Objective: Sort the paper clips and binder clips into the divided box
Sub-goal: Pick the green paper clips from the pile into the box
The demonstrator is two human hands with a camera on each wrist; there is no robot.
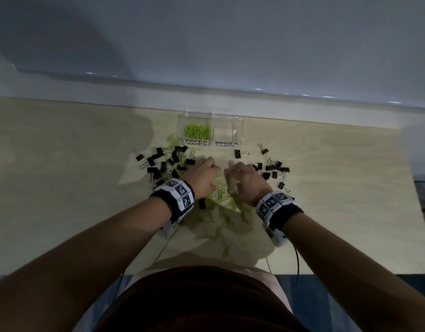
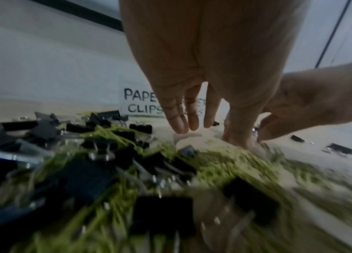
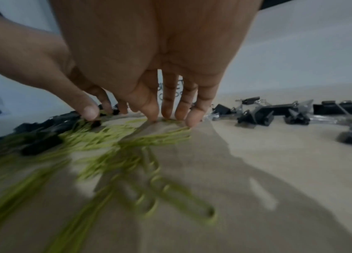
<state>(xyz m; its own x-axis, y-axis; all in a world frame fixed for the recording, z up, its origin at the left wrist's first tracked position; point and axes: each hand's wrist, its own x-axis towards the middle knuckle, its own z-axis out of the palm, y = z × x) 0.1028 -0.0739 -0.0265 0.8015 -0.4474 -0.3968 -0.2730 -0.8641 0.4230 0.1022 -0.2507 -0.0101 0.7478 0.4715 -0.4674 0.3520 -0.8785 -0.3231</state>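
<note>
While blurred, green paper clips (image 3: 149,172), wiry, scattered loose

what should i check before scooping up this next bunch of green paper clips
1. Divided box within reach, open side up: ok.
2. Paper clips compartment has room: ok, partly filled with green clips.
3. Binder clips compartment holds no strays: ok, it looks empty.
4. Both hands free: ok. The left hand and right hand have straight fingers on the table, holding nothing.
5. Green paper clips between the hands free of binder clips: not ok, a black binder clip lies at the pile's left edge.
6. Clips linked together: cannot tell, the wrist views are blurred.
</note>
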